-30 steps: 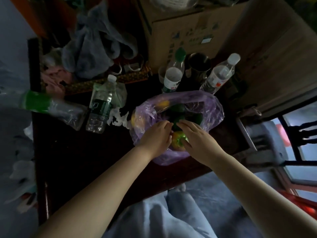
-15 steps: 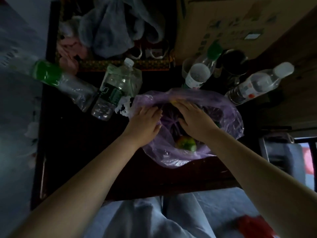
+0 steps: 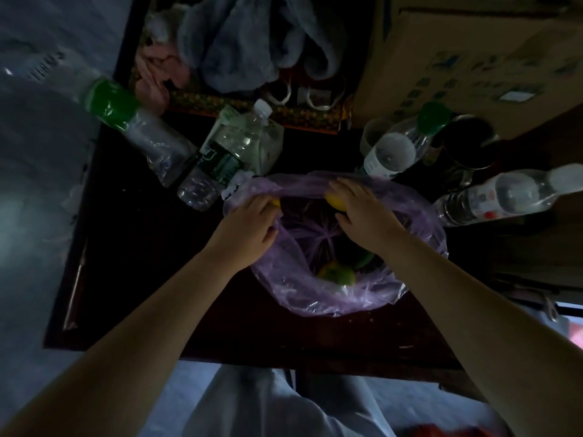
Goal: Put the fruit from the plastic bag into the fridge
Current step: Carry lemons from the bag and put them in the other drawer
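with the left hand [image 3: 249, 228] gripping one yellow fruit [image 3: 276, 202] and the right hand [image 3: 362, 212] a second yellow fruit [image 3: 335, 200], the flimsy bag [image 3: 315, 298] could be snagging and lifting too.

I see a dark wooden table [image 3: 142, 279] filling mid-frame. At upper left, a green-labelled bottle [image 3: 126, 121] lies just beside a dark-labelled water bottle [image 3: 220, 159]. At top centre sits a grey crumpled bundle [image 3: 246, 42]. A cardboard box [image 3: 473, 58] fills the upper right. Below it are a green-capped bottle [image 3: 397, 146], a dark mug [image 3: 470, 143] and a white-capped bottle [image 3: 504, 193].
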The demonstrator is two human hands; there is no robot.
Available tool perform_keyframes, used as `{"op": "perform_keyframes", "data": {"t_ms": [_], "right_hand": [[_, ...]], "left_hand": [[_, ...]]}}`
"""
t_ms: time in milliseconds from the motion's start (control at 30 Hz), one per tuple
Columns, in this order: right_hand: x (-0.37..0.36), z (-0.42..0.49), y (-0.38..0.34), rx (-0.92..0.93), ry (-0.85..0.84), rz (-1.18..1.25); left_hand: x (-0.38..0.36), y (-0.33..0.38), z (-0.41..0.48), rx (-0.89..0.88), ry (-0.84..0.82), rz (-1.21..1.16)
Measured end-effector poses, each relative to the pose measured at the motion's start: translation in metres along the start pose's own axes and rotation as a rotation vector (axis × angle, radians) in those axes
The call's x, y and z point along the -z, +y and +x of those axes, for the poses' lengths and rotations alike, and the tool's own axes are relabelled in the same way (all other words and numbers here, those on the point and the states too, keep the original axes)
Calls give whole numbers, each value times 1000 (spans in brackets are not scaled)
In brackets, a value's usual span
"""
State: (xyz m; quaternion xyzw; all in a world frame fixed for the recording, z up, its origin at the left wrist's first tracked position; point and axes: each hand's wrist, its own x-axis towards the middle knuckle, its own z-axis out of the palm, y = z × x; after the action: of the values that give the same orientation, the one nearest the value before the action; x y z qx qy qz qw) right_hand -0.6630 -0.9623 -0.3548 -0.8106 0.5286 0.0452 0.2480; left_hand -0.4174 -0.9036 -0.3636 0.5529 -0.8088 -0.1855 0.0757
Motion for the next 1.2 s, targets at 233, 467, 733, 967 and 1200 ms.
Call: {"op": "perform_keyframes", "data": {"t_ms": [233,467,733,967,1200], "right_hand": [[-8,8,-1,1,-25,21],[-14,3,-8,-17,-88,-3],[-10,-27,-12,-44,194,11],[-17,-36,-18,83,250,-30],[-23,-18,-18,7,145,1]], "left_hand": [[-10,0,1,97,35,-232],[-17,17,5,137,49,-380],[-15,22,4,242,23,-295],[-8,28,-4,93,91,-14],[-14,31,-2,78,43,-64]]}}
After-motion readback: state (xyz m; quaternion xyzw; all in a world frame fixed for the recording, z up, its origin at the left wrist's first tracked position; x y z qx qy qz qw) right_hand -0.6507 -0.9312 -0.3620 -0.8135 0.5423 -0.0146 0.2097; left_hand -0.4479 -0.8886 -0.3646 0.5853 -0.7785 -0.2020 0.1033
